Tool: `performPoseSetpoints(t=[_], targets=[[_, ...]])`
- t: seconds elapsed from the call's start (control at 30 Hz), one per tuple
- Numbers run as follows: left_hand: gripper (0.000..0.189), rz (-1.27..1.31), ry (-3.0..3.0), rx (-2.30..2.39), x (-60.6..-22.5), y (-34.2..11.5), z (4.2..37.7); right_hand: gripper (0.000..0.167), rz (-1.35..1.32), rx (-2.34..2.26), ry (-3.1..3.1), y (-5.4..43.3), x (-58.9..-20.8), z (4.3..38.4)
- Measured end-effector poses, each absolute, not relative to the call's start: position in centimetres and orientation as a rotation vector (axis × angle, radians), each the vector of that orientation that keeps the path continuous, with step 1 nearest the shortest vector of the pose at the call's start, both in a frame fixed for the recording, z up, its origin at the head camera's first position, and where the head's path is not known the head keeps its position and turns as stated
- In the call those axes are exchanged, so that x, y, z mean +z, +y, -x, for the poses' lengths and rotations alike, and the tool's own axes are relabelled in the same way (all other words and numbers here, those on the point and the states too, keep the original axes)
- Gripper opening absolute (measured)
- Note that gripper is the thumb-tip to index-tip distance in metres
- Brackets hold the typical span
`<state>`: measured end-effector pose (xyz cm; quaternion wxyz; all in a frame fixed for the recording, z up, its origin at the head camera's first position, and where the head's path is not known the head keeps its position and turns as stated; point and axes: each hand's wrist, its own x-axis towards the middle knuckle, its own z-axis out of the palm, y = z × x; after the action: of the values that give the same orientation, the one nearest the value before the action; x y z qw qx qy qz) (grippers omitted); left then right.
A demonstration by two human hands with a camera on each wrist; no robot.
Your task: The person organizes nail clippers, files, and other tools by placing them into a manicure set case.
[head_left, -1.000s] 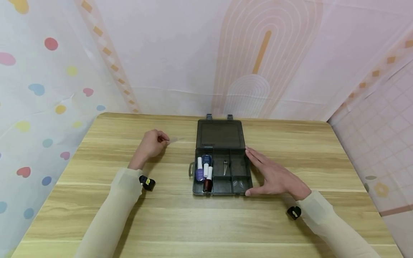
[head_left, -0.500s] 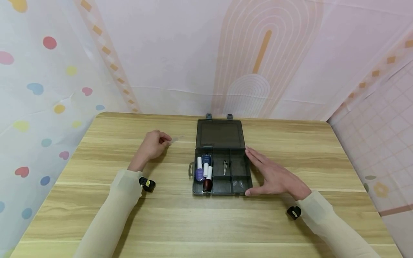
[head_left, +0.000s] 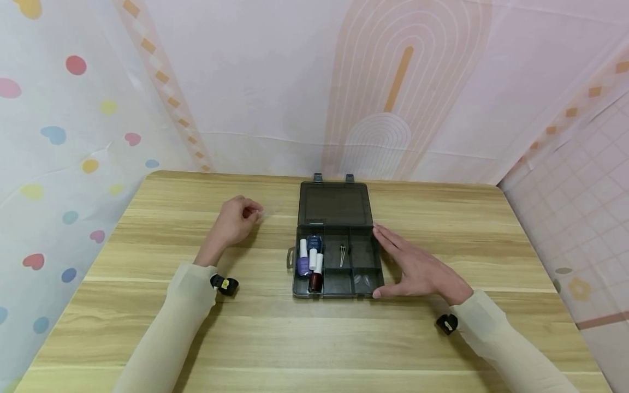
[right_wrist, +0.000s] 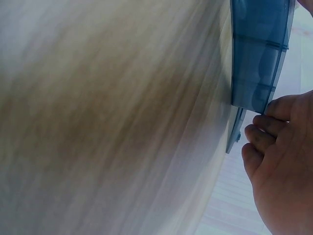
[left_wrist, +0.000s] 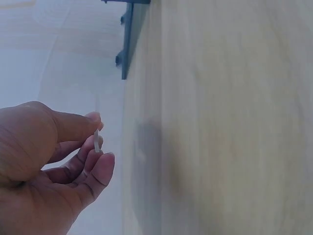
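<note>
A thin translucent strip (left_wrist: pixel 98 141), its kind unclear, is pinched between the thumb and fingers of my left hand (head_left: pixel 237 219), above the table left of the box. In the head view the strip is faint beyond the fingertips. A dark see-through compartment box (head_left: pixel 338 284) lies with its lid (head_left: pixel 336 203) folded back. My right hand (head_left: pixel 417 271) rests along the box's right side, thumb at the front corner and straight fingers near the hinge. Inside are blue nail polish (head_left: pixel 314 243), purple nail polish (head_left: pixel 303 266), dark red nail polish (head_left: pixel 316 282), thin metal clips (head_left: pixel 342 255) and small clear pieces (head_left: pixel 362 280).
The box stands on a wooden table (head_left: pixel 304 344), and its lid reaches close to the back edge. A printed cloth (head_left: pixel 265 82) hangs behind the table. A loop handle (head_left: pixel 290 258) sticks out from the box's left side.
My left hand shifts very slightly, and the translucent strip it holds turns, showing shorter and fainter past the fingertips. The right hand and the box stay in place.
</note>
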<state>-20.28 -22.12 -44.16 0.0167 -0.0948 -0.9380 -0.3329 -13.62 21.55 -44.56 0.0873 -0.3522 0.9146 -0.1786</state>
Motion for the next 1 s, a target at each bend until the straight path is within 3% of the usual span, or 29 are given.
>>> performPoseSetpoints(t=[1.0], targets=[[0.015,0.43,-2.733,-1.203,-40.7,-16.7,16.9,0.128,1.036,-0.555,2.713,21.4,-44.4,13.5]])
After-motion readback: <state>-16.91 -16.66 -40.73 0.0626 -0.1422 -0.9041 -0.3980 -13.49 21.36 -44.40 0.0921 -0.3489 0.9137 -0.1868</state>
